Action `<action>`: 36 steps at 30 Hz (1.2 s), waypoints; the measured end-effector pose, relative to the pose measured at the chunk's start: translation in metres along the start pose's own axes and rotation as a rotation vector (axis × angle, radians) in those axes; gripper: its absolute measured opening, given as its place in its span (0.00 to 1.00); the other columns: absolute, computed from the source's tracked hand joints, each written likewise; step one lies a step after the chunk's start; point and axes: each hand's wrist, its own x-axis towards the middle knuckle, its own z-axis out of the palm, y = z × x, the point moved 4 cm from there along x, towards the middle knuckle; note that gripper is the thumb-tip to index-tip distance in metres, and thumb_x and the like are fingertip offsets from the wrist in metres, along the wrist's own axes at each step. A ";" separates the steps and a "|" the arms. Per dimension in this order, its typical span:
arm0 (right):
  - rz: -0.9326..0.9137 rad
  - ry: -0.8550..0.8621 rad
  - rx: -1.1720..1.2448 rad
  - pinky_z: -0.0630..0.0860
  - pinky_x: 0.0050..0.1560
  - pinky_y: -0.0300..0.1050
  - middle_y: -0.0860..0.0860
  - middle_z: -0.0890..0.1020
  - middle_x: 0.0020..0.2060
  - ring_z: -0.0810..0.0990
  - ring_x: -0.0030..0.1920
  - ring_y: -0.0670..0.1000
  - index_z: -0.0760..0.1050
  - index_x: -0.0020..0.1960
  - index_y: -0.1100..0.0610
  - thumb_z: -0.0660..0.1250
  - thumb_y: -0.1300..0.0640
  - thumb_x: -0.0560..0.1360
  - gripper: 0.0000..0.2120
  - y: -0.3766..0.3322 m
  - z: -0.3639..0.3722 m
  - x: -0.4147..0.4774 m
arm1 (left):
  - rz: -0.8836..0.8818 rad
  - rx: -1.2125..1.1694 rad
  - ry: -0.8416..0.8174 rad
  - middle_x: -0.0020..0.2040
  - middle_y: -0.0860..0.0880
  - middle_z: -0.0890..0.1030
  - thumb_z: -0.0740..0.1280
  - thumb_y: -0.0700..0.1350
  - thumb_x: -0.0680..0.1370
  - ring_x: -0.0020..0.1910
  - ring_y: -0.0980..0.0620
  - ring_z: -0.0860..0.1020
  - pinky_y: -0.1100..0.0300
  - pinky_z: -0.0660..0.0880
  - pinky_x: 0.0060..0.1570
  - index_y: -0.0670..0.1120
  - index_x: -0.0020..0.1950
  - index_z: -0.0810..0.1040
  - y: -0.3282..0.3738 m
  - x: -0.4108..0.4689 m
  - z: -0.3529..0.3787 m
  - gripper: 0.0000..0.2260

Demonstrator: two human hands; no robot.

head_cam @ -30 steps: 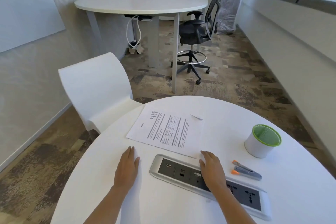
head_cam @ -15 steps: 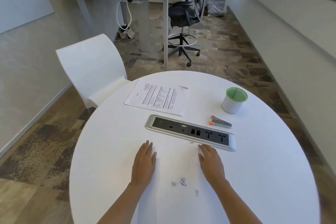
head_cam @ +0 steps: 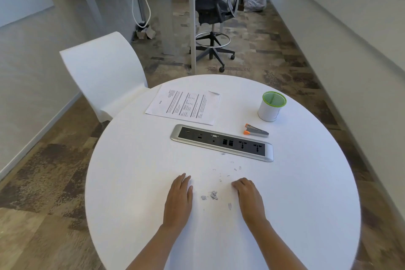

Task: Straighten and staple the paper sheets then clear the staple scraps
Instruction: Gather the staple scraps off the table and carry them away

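Head view: left hand (head_cam: 178, 198) lay flat on the table (head_cam: 131, 182) toward its near edge, fingers straight, empty. Right hand (head_cam: 247, 196) rested alongside, fingertips slightly bent, also empty. Staple scraps (head_cam: 221, 174) and torn bits (head_cam: 212, 195) lay between and just past them. A socket panel (head_cam: 221, 142) crossed mid-table between the hands and the paper sheets (head_cam: 184, 106) by the far edge. Stapler (head_cam: 255, 132) and cup (head_cam: 270, 106) sat far right; a chair (head_cam: 105, 76) stood off the far-left edge.

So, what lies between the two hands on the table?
In the head view, grey scraps lie between the left hand and the right hand; loose staples are scattered just beyond them.
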 end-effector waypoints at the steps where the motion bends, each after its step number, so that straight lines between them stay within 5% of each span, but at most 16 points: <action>1: 0.009 0.011 0.015 0.73 0.43 0.42 0.52 0.79 0.48 0.76 0.48 0.52 0.78 0.50 0.59 0.63 0.69 0.72 0.11 0.000 0.000 0.000 | -0.008 -0.027 0.004 0.72 0.52 0.67 0.55 0.45 0.82 0.72 0.54 0.63 0.63 0.60 0.71 0.46 0.71 0.68 0.003 -0.002 -0.002 0.18; 5: 0.250 0.121 0.363 0.71 0.41 0.34 0.50 0.81 0.41 0.79 0.43 0.50 0.81 0.45 0.58 0.64 0.67 0.74 0.08 0.003 -0.009 0.002 | -0.056 -0.159 0.041 0.68 0.53 0.71 0.56 0.45 0.81 0.69 0.55 0.66 0.68 0.62 0.64 0.48 0.68 0.71 0.012 -0.005 -0.004 0.15; 9: 0.257 0.100 0.611 0.71 0.39 0.24 0.45 0.84 0.40 0.81 0.41 0.41 0.81 0.44 0.54 0.68 0.65 0.73 0.07 -0.027 -0.011 -0.008 | -0.110 -0.304 0.107 0.59 0.53 0.77 0.57 0.43 0.81 0.62 0.53 0.72 0.66 0.66 0.59 0.47 0.60 0.76 0.026 -0.005 -0.007 0.12; 15: 0.000 -0.026 0.623 0.74 0.44 0.32 0.41 0.83 0.37 0.80 0.43 0.42 0.81 0.43 0.51 0.66 0.64 0.72 0.10 -0.078 -0.011 -0.024 | -0.793 -1.159 -0.128 0.43 0.43 0.83 0.54 0.46 0.83 0.40 0.48 0.83 0.59 0.79 0.44 0.39 0.51 0.80 0.042 -0.009 0.001 0.17; 18: -0.068 -0.068 0.547 0.71 0.45 0.32 0.40 0.81 0.39 0.77 0.45 0.42 0.82 0.44 0.51 0.65 0.63 0.74 0.10 -0.085 -0.010 -0.024 | -0.960 -1.429 -0.203 0.29 0.44 0.82 0.55 0.42 0.82 0.25 0.51 0.81 0.61 0.79 0.30 0.36 0.47 0.78 0.049 -0.009 0.002 0.15; 24: 0.170 0.130 0.611 0.73 0.45 0.28 0.46 0.82 0.46 0.79 0.44 0.42 0.81 0.49 0.54 0.67 0.63 0.75 0.07 -0.036 -0.013 -0.028 | -1.017 -1.425 -0.126 0.36 0.43 0.75 0.55 0.39 0.81 0.34 0.48 0.75 0.65 0.78 0.28 0.38 0.41 0.75 0.039 -0.010 0.003 0.14; 29: 0.015 -0.050 0.241 0.67 0.50 0.35 0.49 0.79 0.51 0.74 0.53 0.50 0.79 0.54 0.57 0.67 0.62 0.74 0.09 -0.012 0.010 -0.048 | -1.055 -1.430 -0.128 0.35 0.44 0.73 0.54 0.39 0.81 0.34 0.49 0.75 0.66 0.77 0.24 0.38 0.40 0.74 0.030 -0.020 0.007 0.14; 36: -0.039 -0.028 0.123 0.74 0.44 0.41 0.50 0.81 0.45 0.77 0.47 0.51 0.79 0.47 0.57 0.63 0.66 0.73 0.09 -0.015 0.012 -0.056 | -1.048 -1.390 -0.160 0.36 0.43 0.75 0.53 0.37 0.81 0.34 0.48 0.75 0.66 0.77 0.24 0.38 0.41 0.75 0.034 -0.029 0.005 0.13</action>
